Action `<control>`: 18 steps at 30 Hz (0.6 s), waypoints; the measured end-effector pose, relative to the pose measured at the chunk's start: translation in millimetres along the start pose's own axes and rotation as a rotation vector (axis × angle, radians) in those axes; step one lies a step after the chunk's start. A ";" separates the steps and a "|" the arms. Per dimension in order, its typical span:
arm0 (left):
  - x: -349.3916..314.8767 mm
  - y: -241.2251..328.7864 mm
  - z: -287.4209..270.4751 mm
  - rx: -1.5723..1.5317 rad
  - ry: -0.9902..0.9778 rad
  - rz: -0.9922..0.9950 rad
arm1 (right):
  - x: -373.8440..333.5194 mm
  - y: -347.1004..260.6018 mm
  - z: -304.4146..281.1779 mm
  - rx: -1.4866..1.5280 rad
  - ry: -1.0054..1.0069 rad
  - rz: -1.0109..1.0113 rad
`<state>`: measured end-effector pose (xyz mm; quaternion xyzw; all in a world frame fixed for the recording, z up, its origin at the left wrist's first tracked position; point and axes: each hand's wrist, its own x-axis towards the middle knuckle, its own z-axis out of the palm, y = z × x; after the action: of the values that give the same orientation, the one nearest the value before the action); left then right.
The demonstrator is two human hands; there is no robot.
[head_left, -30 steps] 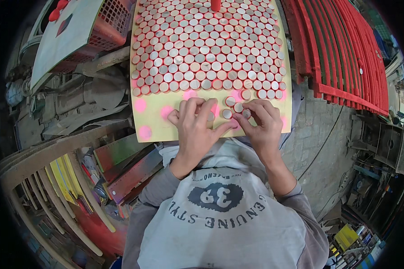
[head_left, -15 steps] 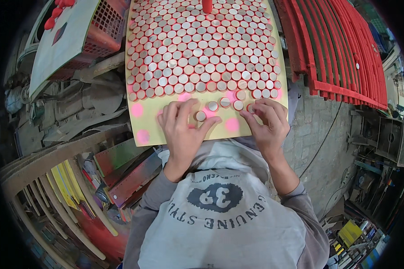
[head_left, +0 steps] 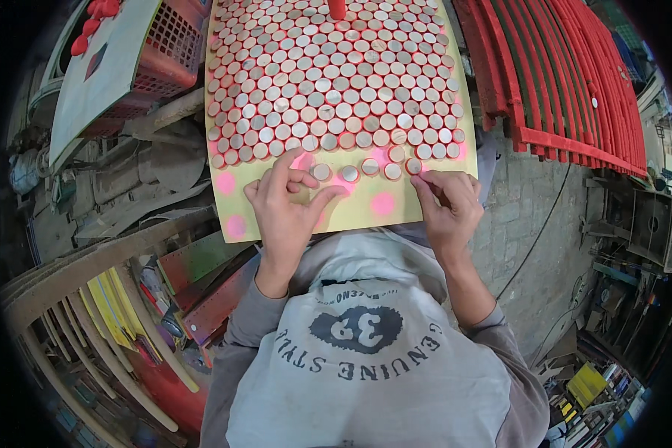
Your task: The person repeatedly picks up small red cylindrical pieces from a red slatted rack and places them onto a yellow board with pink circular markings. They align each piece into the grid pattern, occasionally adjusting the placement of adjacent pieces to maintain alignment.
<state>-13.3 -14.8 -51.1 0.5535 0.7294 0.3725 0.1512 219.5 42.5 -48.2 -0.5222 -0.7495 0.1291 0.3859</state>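
Many short round discs with pale tops and red-painted sides stand in packed rows (head_left: 328,82) on a yellow board (head_left: 351,213). Several sit loose below the rows, including a middle disc (head_left: 369,166). My left hand (head_left: 284,209) is open over the board's near-left part, thumb and fingers spread, just beside the leftmost loose disc (head_left: 321,172). My right hand (head_left: 452,205) has its fingers curled and its thumb and index finger drawn together. Their tips are at the near edge of the rightmost loose disc (head_left: 414,166), whose whole top shows.
A red upright rod (head_left: 337,9) stands among the far discs. Red slatted racks (head_left: 567,89) stand to the right. At left are a pale panel (head_left: 101,82), a red plastic crate (head_left: 173,41) and a wooden frame (head_left: 89,265). Pink paint spots (head_left: 235,225) mark the board.
The leftmost loose disc has moved away from me and left, and my left hand has spread beside it. My right fingertips have shifted off the rightmost disc, which sits slightly farther up the board.
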 end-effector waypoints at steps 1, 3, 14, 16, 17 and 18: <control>-1.1 -0.3 1.7 0.025 0.019 0.027 | -0.4 0.6 0.7 0.026 -0.002 0.008; -3.3 -0.7 8.0 0.075 0.057 0.079 | -0.2 1.2 2.8 0.059 0.001 0.014; 12.7 1.0 20.8 0.066 0.121 0.056 | 2.8 -6.5 5.0 0.086 -0.107 -0.058; 11.3 3.3 19.9 0.046 0.107 0.077 | 1.7 -8.3 11.3 0.112 -0.107 -0.090; 9.8 4.1 21.0 0.033 0.100 0.094 | 1.0 -9.3 14.2 0.127 -0.107 -0.107; 8.8 5.4 22.2 0.021 0.094 0.111 | 0.4 -10.6 16.2 0.133 -0.105 -0.103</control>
<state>1.5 2.3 -60.6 0.5766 0.7077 0.3982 0.0903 200.6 41.8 -52.5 -0.4487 -0.7842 0.1858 0.3862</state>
